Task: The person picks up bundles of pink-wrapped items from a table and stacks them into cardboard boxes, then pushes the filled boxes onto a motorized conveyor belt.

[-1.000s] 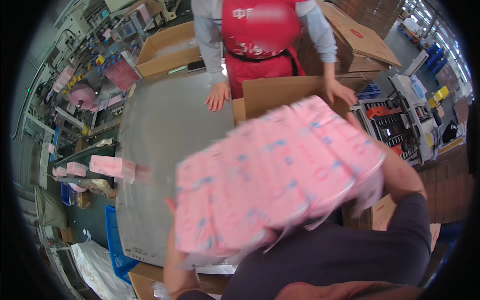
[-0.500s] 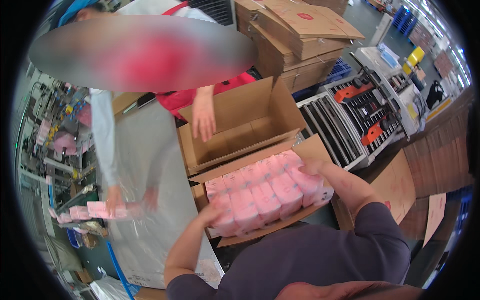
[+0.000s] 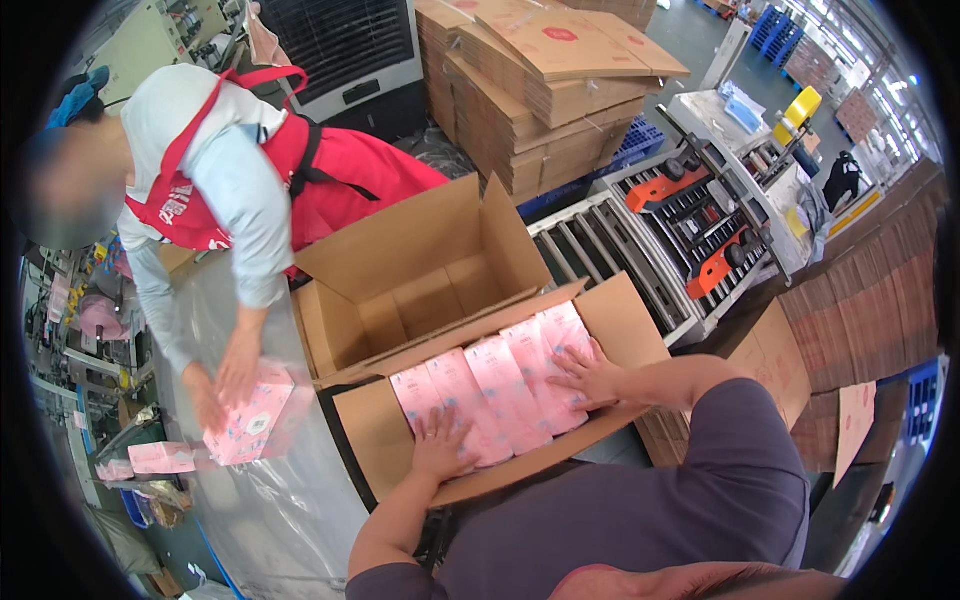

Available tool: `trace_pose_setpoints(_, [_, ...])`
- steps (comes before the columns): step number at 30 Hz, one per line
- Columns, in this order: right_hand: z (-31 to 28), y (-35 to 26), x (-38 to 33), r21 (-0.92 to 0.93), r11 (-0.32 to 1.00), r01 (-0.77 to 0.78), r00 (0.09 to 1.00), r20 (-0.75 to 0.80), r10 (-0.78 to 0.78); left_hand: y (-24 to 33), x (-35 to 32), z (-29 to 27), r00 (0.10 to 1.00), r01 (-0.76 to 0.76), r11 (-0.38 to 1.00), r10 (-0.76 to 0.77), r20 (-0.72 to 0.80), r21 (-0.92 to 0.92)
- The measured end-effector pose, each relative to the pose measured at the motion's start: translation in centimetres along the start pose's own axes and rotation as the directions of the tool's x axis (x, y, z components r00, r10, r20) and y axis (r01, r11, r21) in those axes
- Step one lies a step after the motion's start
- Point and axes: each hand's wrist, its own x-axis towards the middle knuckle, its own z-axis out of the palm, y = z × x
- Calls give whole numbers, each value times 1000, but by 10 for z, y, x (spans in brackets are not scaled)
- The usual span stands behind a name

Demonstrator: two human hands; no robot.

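Lower than half a second ago, the pink packs [image 3: 485, 375] now sit inside the near carton [image 3: 625, 315], and the co-worker's hands [image 3: 225, 385] have come together on a loose pack [image 3: 262, 418] left of that carton. My left hand [image 3: 443, 445] lies on the packs at the carton's left end, fingers spread; my right hand [image 3: 587, 377] lies at its right end, fingers spread too, pinching nothing. To seat the row well, I'd judge, my palms should stay flat and push evenly at both ends, so no pack tips or its soft wrap creases, keeping the carton's flaps folded outward. Pale blue and reddish print marks the packs, too small for me to read. Left of the carton, the loose pack shows a small barcode-like patch; beyond the carton, flattened boxes [image 3: 550, 105] bear a red oval mark, its lettering illegible.
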Motion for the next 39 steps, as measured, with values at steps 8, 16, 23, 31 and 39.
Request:
trace_pose_setpoints(8, [-25, 90, -48, 429, 707, -562, 356, -646, 675, -57, -69, 20, 662, 567, 681, -711, -237, -463])
trace_pose_setpoints(16, [-73, 30, -76, 330, 684, -651, 731, 29, 681, -38, -91, -68, 652, 492, 440, -758, -16, -751])
trace_pose_setpoints(23, [-32, -40, 39, 629, 520, -578, 816, 462, 348, 50, -58, -65, 985, -25, 889, 100, 141, -457])
trace_pose_setpoints(31, [-136, -8, 51, 435, 885, -165, 812, -450, 372, 13, 21, -52, 746, 630, 715, -666, -19, -302])
trace_pose_setpoints(39, [9, -60, 13, 145, 869, -473, 644, -616, 453, -28, 15, 35, 553, -166, 597, -603, -576, -785])
